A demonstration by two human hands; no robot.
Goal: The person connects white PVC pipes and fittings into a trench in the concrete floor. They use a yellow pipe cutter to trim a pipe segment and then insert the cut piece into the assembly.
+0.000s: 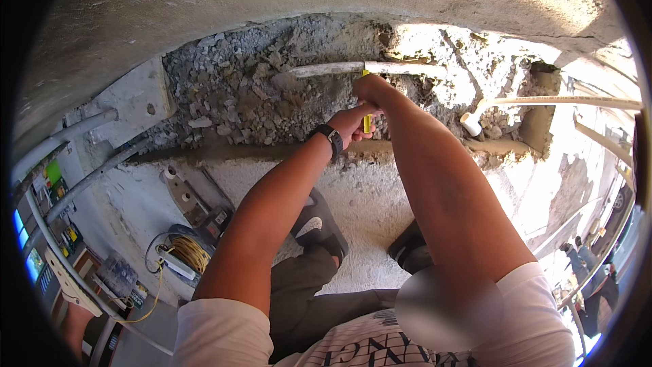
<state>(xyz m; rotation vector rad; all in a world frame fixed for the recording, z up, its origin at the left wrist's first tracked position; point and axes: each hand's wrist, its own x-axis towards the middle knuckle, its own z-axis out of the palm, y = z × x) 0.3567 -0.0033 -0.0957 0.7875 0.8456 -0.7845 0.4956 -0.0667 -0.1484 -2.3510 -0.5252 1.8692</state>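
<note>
Head view: gripping yellow tool (367,124) in curled left fingers (358,136); can't tell about right hand (373,90). Probably light, stiff; grab just above those fingers.

A yellow strip (367,124) (partly hidden) meets whitish pipe (333,68).

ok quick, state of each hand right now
Left hand: closed, holding the yellow strip low down.
Right hand: over its upper part; grip hidden, cannot tell.
</note>
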